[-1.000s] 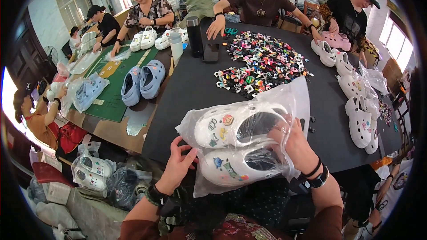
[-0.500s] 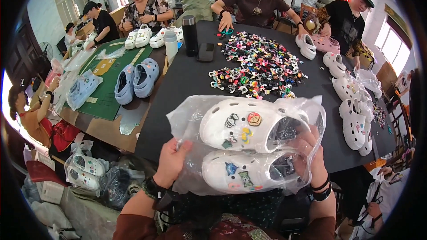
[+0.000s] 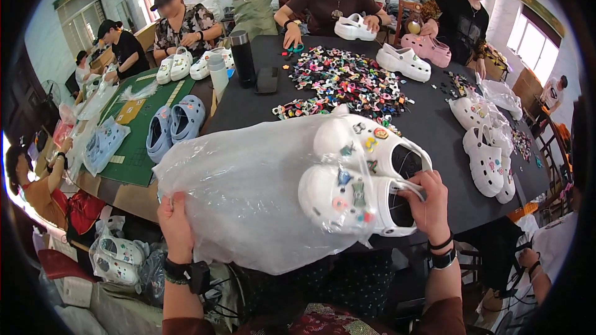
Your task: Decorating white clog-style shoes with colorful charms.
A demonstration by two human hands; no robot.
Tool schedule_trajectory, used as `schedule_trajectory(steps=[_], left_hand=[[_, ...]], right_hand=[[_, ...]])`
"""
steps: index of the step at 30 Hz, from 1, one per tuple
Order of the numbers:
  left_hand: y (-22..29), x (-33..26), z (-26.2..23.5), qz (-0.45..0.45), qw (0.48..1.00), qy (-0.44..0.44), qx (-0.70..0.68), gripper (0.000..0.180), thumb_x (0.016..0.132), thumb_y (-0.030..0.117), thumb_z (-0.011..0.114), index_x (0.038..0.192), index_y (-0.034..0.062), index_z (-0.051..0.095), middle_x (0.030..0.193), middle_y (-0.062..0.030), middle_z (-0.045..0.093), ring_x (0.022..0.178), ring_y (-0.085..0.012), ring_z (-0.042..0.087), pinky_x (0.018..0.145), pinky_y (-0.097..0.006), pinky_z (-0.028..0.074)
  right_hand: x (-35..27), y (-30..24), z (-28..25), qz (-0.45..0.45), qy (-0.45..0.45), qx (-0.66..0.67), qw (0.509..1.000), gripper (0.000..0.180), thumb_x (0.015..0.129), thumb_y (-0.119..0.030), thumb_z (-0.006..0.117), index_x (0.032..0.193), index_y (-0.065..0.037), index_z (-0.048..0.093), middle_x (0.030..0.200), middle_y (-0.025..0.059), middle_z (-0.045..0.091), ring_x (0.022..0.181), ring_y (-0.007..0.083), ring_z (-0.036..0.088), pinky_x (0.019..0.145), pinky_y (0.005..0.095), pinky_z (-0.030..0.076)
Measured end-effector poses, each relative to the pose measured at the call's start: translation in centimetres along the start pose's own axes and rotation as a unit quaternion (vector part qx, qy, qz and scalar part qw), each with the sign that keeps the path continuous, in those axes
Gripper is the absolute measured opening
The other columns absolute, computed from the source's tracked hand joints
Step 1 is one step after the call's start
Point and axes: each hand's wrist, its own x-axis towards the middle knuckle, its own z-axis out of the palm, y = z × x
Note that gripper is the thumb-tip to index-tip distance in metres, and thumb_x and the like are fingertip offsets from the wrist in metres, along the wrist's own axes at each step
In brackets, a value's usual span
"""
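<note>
Clogs (image 3: 359, 193), a white pair with colourful charms, are held side by side over the table's near edge, toes inside a clear plastic bag (image 3: 242, 192), heels outside its mouth. The right hand (image 3: 431, 203) has its fingers gripping the heel end; the left hand (image 3: 176, 224) pinches the bag's far end. Beyond, loose charms (image 3: 344, 80) lie heaped on the black table (image 3: 251, 107), near a phone (image 3: 267, 80) and dark bottle (image 3: 242, 61).
</note>
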Motion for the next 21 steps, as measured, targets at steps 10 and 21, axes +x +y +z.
schedule_trajectory(steps=[10, 21], left_hand=[[2.9, 1.1, -8.8, -0.082, 0.96, 0.263, -0.044, 0.06, 0.099, 0.039, 0.056, 0.141, -0.0014, 0.04, 0.138, -0.0162, 0.049, 0.121, -0.0277, 0.053, 0.103, -0.039, 0.044], [-2.2, -0.6, -5.2, -0.174, 0.973, 0.147, -0.021, 0.033, 0.092, 0.022, 0.069, 0.119, 0.0074, 0.055, 0.098, -0.0018, 0.064, 0.069, -0.0097, 0.056, 0.05, -0.026, 0.037]], right_hand=[[-0.1, 1.8, 2.6, 0.062, 0.017, 0.025, 0.998, 0.02, 0.071, -0.007, 0.078, 0.081, -0.003, 0.061, 0.078, 0.0128, 0.06, 0.076, 0.0345, 0.059, 0.067, 0.0413, 0.046], [0.2, -1.9, 5.0, 0.116, -0.092, 0.066, 0.987, 0.024, 0.078, -0.011, 0.076, 0.095, -0.002, 0.061, 0.092, 0.0152, 0.059, 0.089, 0.0375, 0.059, 0.074, 0.0425, 0.048]])
